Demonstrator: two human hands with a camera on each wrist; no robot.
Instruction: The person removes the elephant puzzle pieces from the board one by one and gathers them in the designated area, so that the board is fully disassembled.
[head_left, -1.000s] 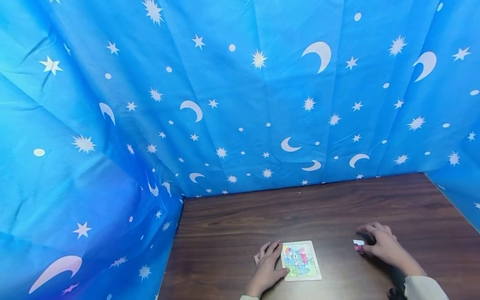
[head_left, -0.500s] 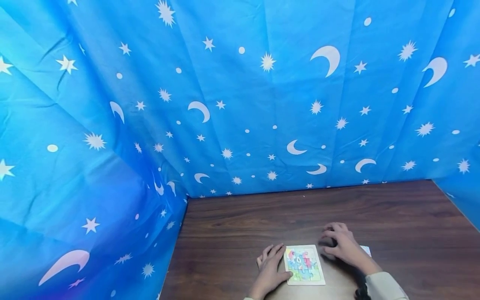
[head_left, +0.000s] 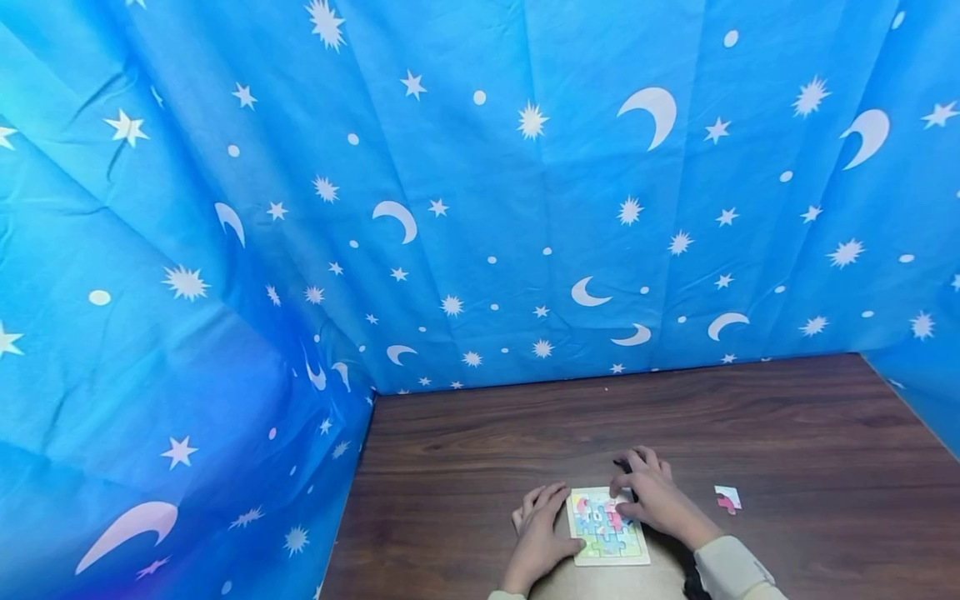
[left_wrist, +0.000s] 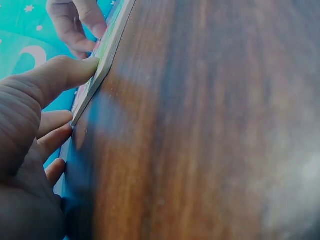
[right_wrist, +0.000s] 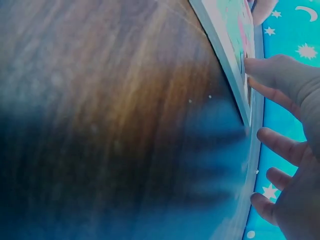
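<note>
A small square jigsaw puzzle (head_left: 600, 548), brightly coloured in a pale frame, lies on the wooden table. My left hand (head_left: 538, 537) rests along its left side, fingers stretched by the edge and thumb on the lower left corner. In the left wrist view that thumb (left_wrist: 75, 71) lies on the frame's face. My right hand (head_left: 660, 496) reaches over the upper right part, thumb and index fingertips at the pieces there. In the right wrist view the other fingers (right_wrist: 282, 147) are spread beyond the frame; whether thumb and index pinch a piece I cannot tell.
A loose puzzle piece (head_left: 727, 498), white and pink, lies on the table (head_left: 795, 433) to the right of my right hand. A blue curtain (head_left: 450, 167) with white moons and stars surrounds the table at the back and sides.
My right hand has left the loose piece at the right and moved left onto the puzzle's upper right part. The left hand stays at the puzzle's left edge; the head view shifted slightly.
</note>
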